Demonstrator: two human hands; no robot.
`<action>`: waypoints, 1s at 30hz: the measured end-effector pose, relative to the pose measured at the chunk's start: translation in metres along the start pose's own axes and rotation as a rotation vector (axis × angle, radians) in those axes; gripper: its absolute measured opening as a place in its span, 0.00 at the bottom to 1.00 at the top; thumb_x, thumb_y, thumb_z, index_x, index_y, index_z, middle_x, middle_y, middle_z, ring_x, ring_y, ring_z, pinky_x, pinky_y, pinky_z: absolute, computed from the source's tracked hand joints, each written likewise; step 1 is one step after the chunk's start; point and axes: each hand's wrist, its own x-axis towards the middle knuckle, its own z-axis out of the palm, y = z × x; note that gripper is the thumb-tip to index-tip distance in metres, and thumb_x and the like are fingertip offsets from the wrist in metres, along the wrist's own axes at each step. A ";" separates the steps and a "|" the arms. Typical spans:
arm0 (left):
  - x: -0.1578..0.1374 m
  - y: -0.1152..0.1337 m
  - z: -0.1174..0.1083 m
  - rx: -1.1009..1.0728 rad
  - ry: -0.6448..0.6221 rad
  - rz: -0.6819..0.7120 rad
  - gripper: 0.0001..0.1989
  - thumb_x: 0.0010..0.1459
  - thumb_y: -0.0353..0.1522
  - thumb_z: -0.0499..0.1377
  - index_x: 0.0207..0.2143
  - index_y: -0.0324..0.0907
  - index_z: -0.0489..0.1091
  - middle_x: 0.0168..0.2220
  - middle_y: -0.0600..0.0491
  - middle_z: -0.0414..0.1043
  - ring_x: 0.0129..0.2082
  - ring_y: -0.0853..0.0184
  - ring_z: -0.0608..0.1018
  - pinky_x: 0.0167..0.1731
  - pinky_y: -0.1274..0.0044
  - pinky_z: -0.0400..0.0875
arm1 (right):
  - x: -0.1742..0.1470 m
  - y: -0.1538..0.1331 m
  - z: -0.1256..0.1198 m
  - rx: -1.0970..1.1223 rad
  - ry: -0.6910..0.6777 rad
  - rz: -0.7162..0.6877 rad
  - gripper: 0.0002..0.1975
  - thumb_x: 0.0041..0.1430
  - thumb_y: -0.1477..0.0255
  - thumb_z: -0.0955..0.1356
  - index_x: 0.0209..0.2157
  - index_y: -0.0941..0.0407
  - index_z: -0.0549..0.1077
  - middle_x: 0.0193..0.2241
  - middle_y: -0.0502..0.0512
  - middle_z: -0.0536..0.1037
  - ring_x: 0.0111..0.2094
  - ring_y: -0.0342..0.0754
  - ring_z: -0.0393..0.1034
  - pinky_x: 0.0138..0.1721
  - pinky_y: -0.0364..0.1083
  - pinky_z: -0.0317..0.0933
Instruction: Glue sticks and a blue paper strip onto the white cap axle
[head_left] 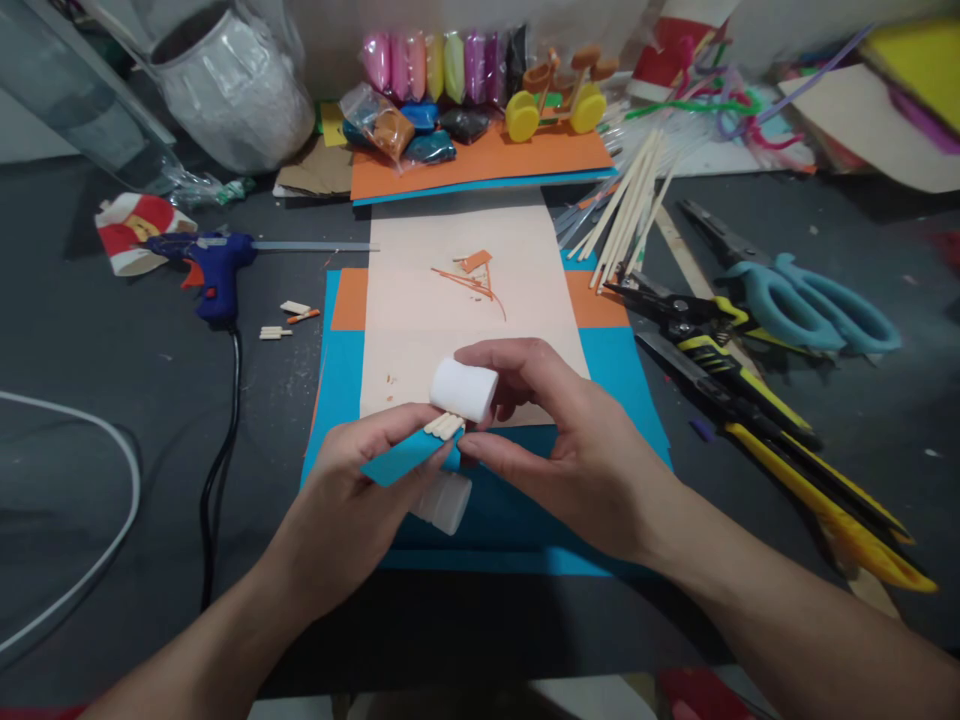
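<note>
My left hand [349, 500] is closed on a small craft piece, its fingers pinching a folded blue paper strip [405, 457]. Several short wooden sticks [444, 427] lie side by side against the paper. Above them sits a white cylinder [463, 390], with the curled fingers of my right hand [581, 455] at its right end. My right thumb tip touches the piece near the blue paper's edge. Below my left fingers shows a translucent plastic cylinder [446, 503]; whether it is attached cannot be told. My fingers hide part of the piece.
Beige paper [480, 370] with orange scraps [477, 265] lies over blue sheets. At left is a blue glue gun [217, 270] with its black cord [223, 450]. Wooden sticks [626, 210], teal scissors [810, 300], pliers [705, 340] and yellow-handled shears [832, 510] lie at right.
</note>
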 end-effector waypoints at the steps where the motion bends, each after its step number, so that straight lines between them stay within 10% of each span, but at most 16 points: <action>1: 0.000 0.001 0.000 0.011 0.003 -0.006 0.11 0.63 0.38 0.58 0.38 0.45 0.80 0.28 0.55 0.73 0.29 0.69 0.71 0.29 0.81 0.67 | 0.000 0.000 0.001 0.001 -0.001 0.004 0.23 0.56 0.78 0.71 0.52 0.52 0.66 0.38 0.49 0.74 0.35 0.42 0.72 0.35 0.40 0.68; 30: 0.002 0.003 -0.001 -0.008 -0.042 -0.059 0.10 0.61 0.36 0.57 0.32 0.43 0.77 0.25 0.56 0.68 0.25 0.71 0.66 0.24 0.82 0.62 | -0.007 0.001 0.005 -0.160 0.033 -0.093 0.20 0.58 0.75 0.67 0.52 0.55 0.61 0.45 0.57 0.72 0.38 0.45 0.72 0.35 0.43 0.69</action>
